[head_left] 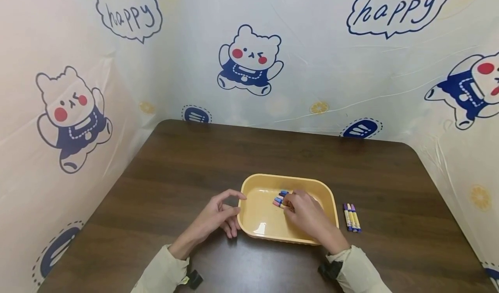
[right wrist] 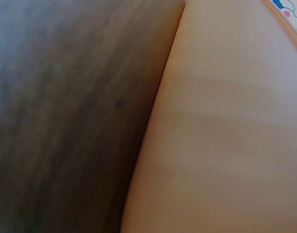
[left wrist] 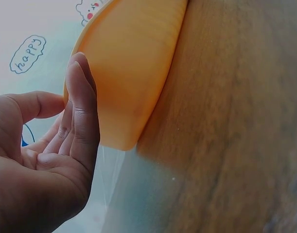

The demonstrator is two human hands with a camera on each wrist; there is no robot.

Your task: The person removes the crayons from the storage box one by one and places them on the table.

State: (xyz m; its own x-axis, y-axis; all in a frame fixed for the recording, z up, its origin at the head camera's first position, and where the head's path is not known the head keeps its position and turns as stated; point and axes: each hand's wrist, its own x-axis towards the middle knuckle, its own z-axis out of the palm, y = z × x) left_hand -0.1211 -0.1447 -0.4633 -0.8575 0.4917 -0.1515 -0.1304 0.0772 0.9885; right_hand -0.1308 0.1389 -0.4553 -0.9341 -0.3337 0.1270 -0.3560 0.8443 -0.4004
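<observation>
A shallow yellow plastic basin (head_left: 269, 232) with rounded corners stands on the table. At its left end my left hand (head_left: 212, 215) holds the rim between thumb and finger, the other fingers bent low outside the wall. In the left wrist view, that hand (left wrist: 56, 150) has one fingertip at the rim and another finger along the outer wall. My right hand (head_left: 309, 215) reaches into the basin over the near right side, its curled fingers gripping several crayons (head_left: 278, 201). Their coloured ends stick out left of the fingertips; the rest is hidden under the hand.
Three crayons (head_left: 352, 218) with yellow wrappers and purple ends lie side by side right of the basin. The dark wooden table (head_left: 187, 167) has rounded far corners. Printed curtains (head_left: 312, 68) hang behind and on both sides. In the right wrist view, the basin's outer wall (right wrist: 226, 136) fills the right half.
</observation>
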